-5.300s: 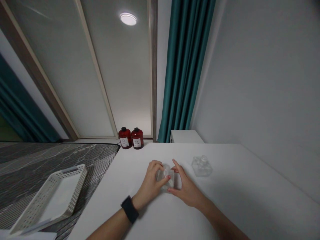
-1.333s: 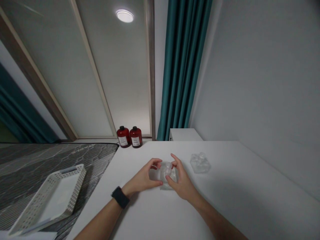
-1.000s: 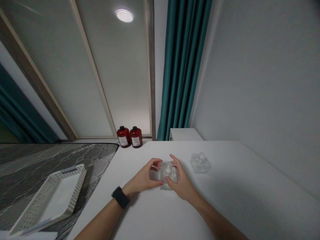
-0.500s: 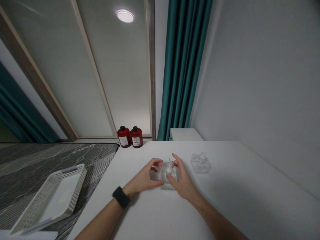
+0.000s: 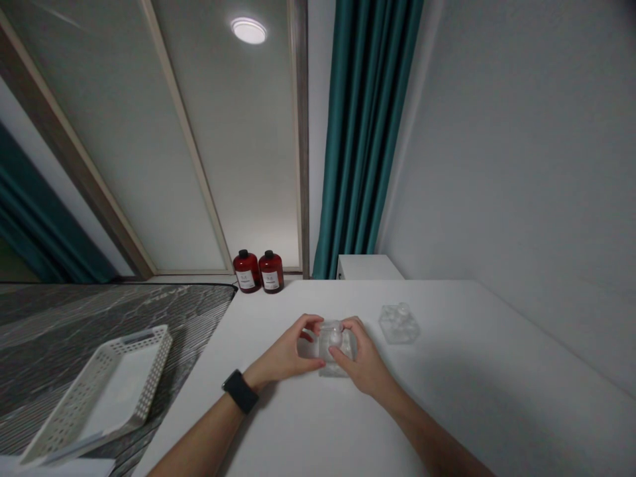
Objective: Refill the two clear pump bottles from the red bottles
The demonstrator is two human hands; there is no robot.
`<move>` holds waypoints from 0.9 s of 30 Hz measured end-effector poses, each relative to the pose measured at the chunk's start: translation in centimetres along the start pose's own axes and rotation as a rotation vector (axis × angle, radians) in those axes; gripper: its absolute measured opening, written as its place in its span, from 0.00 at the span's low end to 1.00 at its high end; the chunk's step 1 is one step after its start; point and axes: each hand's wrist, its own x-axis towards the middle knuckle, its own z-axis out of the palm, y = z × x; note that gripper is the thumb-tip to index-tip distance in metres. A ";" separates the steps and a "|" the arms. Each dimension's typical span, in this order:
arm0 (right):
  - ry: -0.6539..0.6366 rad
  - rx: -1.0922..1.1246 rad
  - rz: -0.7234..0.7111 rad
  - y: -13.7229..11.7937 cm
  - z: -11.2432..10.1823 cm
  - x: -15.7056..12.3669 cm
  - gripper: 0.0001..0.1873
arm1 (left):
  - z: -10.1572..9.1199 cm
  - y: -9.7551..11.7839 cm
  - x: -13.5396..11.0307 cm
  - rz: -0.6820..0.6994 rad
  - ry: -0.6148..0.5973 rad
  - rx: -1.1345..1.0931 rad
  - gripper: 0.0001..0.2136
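Note:
A clear, see-through container [image 5: 325, 344] stands on the white table between my hands; its exact kind is hard to make out. My left hand [image 5: 293, 351] curves around its left side, thumb and fingertips touching the edge. At the top sits a small rounded clear piece [image 5: 336, 336], which my right hand [image 5: 362, 354] pinches between thumb and fingers. Below the container the edge of a clear flat base [image 5: 332, 372] shows. To the right lies a clear six-sided piece [image 5: 399, 324] with a knob-like bump, untouched by either hand.
Two dark red bottles [image 5: 258, 273] with black caps and white labels stand at the table's far left corner. A white perforated basket [image 5: 158, 381] is left of the table [image 5: 298, 430]. Beyond the far edge are a white cabinet [image 5: 370, 266] and a green curtain [image 5: 372, 132].
My right fingers have come down and closed in around the small rounded piece. The thin tip that stuck up there no longer shows. My left hand has barely moved.

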 end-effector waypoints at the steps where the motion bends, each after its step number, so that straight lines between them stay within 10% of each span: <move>1: 0.002 -0.004 0.015 0.0 0.0 0.0 0.11 | 0.0 0.1 0.0 0.000 0.001 0.002 0.32; 10: -0.046 0.011 -0.025 0.5 -0.2 0.2 0.14 | 0.1 0.5 0.0 -0.003 0.001 -0.004 0.31; 16: -0.016 0.016 0.028 1.1 -0.2 -0.3 0.33 | 0.0 0.5 0.0 -0.004 -0.002 -0.005 0.31; 27: -0.024 -0.124 -0.136 -0.1 -0.8 0.0 0.21 | 0.1 0.1 0.0 0.000 0.000 -0.001 0.35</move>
